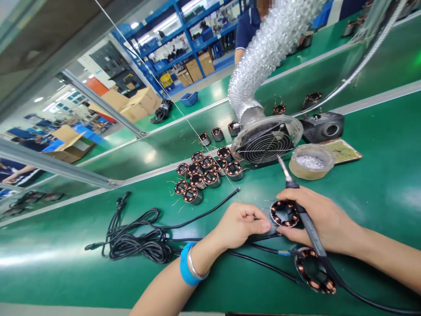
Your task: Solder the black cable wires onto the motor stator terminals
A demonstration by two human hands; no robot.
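Observation:
My right hand [332, 219] is closed round a stator with copper windings [284, 214] and also keeps a soldering iron [311, 232] against it, the metal tip pointing up and away. Thumb and forefinger of my left hand [245, 224] pinch together at the stator's left edge, where thin wires show; they seem to grip one of these, though the fingertips partly hide it. Below my right hand a second stator [315, 274] lies on the green bench, next to the stripped end of a black cable [266, 248] with coloured wires.
Several stators [210, 177] stand grouped at the bench's rear, left of a fume fan [266, 147] on a silver duct [253, 70]. A tub of shiny metal bits [311, 162] and an iron holder [324, 127] are right. Coiled black cables [141, 237] lie left. Across the bench is a person [248, 28].

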